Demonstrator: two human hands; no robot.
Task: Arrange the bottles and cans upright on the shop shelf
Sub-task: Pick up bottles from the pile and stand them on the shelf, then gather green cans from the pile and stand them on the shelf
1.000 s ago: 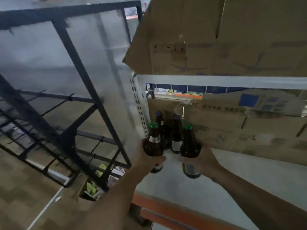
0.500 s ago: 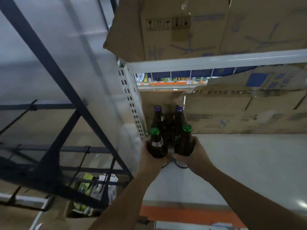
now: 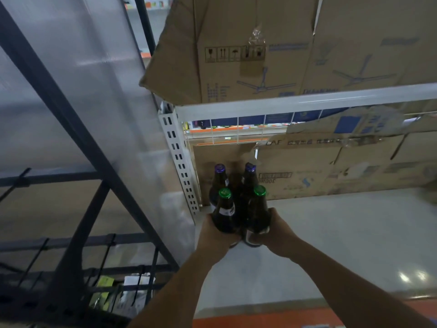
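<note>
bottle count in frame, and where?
4. Purple-cap left and purple-cap right stand at the back of the shelf. In front, the left hand holds green-cap left, the right hand holds green-cap right. Others may hide behind.

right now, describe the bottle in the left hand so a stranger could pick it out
On the shelf, find the white perforated post at its left end; four dark bottles cluster beside it. Take the front pair, green-capped, not purple. It is the bottle nearer the post, gripped by the left hand, showing a white label.
</note>
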